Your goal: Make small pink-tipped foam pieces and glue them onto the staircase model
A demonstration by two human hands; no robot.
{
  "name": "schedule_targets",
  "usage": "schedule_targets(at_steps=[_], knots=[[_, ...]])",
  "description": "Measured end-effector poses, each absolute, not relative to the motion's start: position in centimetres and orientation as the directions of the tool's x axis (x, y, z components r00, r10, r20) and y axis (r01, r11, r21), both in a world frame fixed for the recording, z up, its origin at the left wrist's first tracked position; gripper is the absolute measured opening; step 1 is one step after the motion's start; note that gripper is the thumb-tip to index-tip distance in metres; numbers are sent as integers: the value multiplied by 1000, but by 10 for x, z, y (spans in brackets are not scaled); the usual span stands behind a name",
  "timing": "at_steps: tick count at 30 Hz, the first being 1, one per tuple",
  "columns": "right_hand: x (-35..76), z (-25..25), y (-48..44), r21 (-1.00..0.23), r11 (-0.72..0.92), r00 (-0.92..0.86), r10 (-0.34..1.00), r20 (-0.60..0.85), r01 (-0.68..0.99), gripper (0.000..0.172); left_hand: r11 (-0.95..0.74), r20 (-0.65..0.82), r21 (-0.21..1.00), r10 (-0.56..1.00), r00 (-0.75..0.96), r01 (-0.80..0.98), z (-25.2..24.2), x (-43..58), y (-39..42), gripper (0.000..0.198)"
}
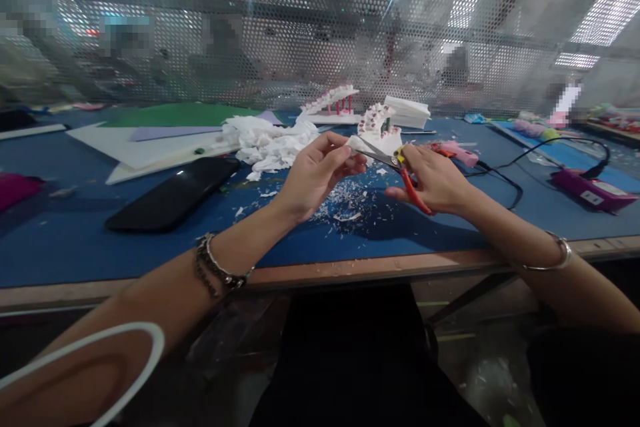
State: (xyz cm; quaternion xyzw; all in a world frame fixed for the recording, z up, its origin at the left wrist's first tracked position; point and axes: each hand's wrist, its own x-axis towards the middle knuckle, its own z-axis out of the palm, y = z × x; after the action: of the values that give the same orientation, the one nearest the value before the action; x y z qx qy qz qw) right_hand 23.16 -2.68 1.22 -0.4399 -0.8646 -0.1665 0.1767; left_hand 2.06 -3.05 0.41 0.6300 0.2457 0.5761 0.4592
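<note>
My left hand (320, 173) pinches a small white piece of paper (357, 143) between thumb and fingers, above the table. My right hand (431, 177) is closed around the handles of a pair of scissors (411, 188) with orange-red grips. The scissor blades point left and lie at the white piece, close to my left fingertips. Beneath both hands, tiny white clippings (345, 203) are scattered over the blue tabletop. Just behind stand a curved white model (374, 121) with dark red dots and a sloped white stair-like model (333, 103) on red posts.
Crumpled white paper (270, 140) lies left of centre, beside green sheets (185, 114) and a black phone (173, 195). To the right are a purple power strip (594, 190) with a black cable (515, 177) and a pink object (460, 152). Perforated metal panels (320, 27) rise behind the table.
</note>
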Motion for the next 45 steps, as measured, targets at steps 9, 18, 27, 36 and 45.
schedule_targets(at_steps=[9,18,27,36,45], knots=[[227,15,-34,165,488,-505,733,455,857,57,-519,552,833,790,265,-190,1,19,-30,13],[224,22,-42,228,391,-452,741,496,892,61,-540,556,830,782,283,-140,0,20,-30,17],[224,24,-42,246,391,-461,780,424,887,66,-516,530,847,801,280,-128,-1,18,-29,19],[225,22,-41,218,404,-459,782,421,888,65,-453,466,884,846,260,-113,1,20,-28,20],[221,21,-44,220,409,-464,800,381,886,67,-431,440,895,821,364,-111,-3,19,-28,15]])
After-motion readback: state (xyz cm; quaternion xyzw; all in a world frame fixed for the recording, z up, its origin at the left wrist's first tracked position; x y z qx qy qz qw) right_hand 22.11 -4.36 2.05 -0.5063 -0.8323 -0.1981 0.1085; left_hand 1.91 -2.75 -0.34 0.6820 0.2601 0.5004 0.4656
